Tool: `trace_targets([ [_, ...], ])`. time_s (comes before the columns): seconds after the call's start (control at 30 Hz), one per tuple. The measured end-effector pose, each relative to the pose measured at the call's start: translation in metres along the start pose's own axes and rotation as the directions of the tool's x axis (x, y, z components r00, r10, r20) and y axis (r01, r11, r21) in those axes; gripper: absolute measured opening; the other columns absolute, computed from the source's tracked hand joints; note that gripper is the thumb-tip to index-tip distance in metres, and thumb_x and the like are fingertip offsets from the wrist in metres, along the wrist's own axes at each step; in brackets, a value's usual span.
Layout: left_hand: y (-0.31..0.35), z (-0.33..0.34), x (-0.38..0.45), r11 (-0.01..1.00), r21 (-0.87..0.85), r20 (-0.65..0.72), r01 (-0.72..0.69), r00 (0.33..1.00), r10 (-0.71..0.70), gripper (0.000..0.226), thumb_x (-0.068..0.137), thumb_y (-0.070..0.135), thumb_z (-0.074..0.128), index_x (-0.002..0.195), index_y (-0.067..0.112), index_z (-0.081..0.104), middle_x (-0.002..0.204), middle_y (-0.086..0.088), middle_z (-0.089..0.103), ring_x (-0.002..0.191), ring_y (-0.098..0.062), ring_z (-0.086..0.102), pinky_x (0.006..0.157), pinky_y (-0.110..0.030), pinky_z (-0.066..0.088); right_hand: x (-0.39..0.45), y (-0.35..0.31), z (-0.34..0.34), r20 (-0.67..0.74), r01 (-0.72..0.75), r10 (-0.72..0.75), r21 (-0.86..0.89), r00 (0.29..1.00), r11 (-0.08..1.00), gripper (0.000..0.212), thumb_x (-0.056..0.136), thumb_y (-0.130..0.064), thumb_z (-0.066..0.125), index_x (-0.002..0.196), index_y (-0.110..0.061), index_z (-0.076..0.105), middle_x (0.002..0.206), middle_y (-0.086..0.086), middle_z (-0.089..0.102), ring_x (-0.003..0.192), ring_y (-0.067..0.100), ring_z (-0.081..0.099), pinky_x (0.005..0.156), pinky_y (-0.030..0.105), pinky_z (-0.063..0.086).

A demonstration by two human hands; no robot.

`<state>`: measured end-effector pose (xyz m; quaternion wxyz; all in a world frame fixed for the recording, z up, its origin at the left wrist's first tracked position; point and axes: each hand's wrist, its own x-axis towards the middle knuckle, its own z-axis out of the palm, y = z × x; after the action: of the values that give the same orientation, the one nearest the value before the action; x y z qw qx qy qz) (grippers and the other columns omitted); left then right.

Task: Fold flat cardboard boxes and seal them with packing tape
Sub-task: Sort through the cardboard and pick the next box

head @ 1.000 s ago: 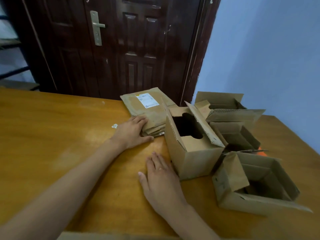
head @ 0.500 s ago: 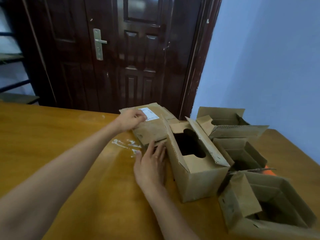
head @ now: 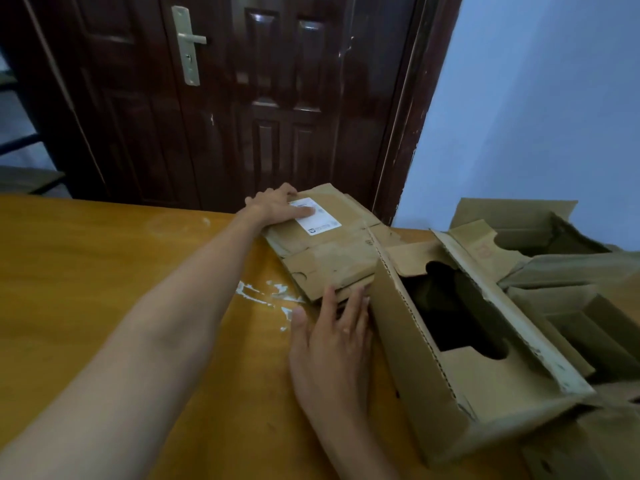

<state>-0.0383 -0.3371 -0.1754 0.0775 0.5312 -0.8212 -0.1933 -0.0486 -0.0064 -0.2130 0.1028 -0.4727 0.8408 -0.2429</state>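
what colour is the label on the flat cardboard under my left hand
White with dark print, on the label atop the flat cardboard stack; the head view shows it.

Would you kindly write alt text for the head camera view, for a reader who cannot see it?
A person's left hand rests on a stack of flattened cardboard boxes on a wooden table, thumb on its white label, while the right hand touches the stack's near edge. Opened cardboard boxes stand to the right, before a dark door.
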Motion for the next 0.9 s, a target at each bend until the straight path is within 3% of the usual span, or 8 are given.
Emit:
trace_targets([
  [0.23, -0.033, -0.004, -0.016, 0.976, -0.163, 0.005, 0.146, 0.989, -0.147, 0.107, 0.065, 0.092, 0.068, 0.143, 0.020, 0.053, 0.145, -0.003, 0.060, 0.137, -0.031, 0.052, 0.121, -0.055, 0.024, -0.002, 0.001, 0.001, 0.014, 0.028, -0.029, 0.019, 0.999, 0.999, 0.069, 0.105, -0.065, 0.019, 0.166, -0.035, 0.006, 0.174, 0.007, -0.017, 0.159, 0.027, -0.018, 0.131, 0.046, 0.007],
  [0.43, -0.044, 0.006, -0.063, 0.983, -0.119, -0.165, 0.137, 0.974, -0.155, 0.114, 0.069, 0.090, 0.066, 0.152, 0.015, 0.047, 0.150, -0.010, 0.052, 0.140, -0.033, 0.046, 0.116, -0.051, 0.037, -0.007, -0.001, -0.003, 0.012, 0.062, -0.063, 0.062, 0.998, 0.996, 0.071, 0.102, -0.072, 0.024, 0.161, -0.032, 0.020, 0.174, 0.013, -0.008, 0.160, 0.031, -0.011, 0.129, 0.044, 0.008],
  [0.57, -0.056, -0.001, -0.095, 0.964, -0.123, -0.163, 0.236, 0.953, -0.255, 0.121, 0.064, 0.096, 0.062, 0.151, 0.013, 0.047, 0.152, -0.010, 0.051, 0.143, -0.032, 0.045, 0.116, -0.050, 0.036, -0.010, 0.001, -0.006, -0.007, 0.071, -0.071, 0.082, 0.997, 0.994, 0.079, 0.097, -0.077, 0.029, 0.159, -0.028, 0.023, 0.173, 0.017, 0.000, 0.160, 0.035, -0.001, 0.129, 0.047, 0.013],
  [0.7, -0.069, -0.012, -0.134, 0.921, -0.170, -0.141, 0.351, 0.916, -0.375, 0.126, 0.066, 0.094, 0.064, 0.156, 0.010, 0.037, 0.161, -0.012, 0.043, 0.149, -0.035, 0.037, 0.118, -0.049, 0.033, -0.017, 0.002, -0.014, -0.004, 0.094, -0.094, 0.106, 0.996, 0.990, 0.089, 0.088, -0.085, 0.020, 0.156, -0.029, 0.030, 0.173, 0.015, 0.011, 0.159, 0.035, 0.011, 0.127, 0.050, 0.021],
  [0.9, -0.094, -0.024, -0.255, 0.836, -0.181, -0.220, 0.518, 0.807, -0.548, 0.120, 0.078, 0.086, 0.063, 0.160, 0.005, 0.029, 0.163, -0.017, 0.038, 0.149, -0.040, 0.036, 0.118, -0.052, 0.030, -0.051, 0.013, -0.027, 0.083, 0.227, -0.245, 0.179, 0.966, 0.957, 0.067, 0.100, -0.068, 0.043, 0.157, -0.036, 0.030, 0.169, -0.005, 0.021, 0.155, 0.018, 0.020, 0.126, 0.038, 0.025],
])
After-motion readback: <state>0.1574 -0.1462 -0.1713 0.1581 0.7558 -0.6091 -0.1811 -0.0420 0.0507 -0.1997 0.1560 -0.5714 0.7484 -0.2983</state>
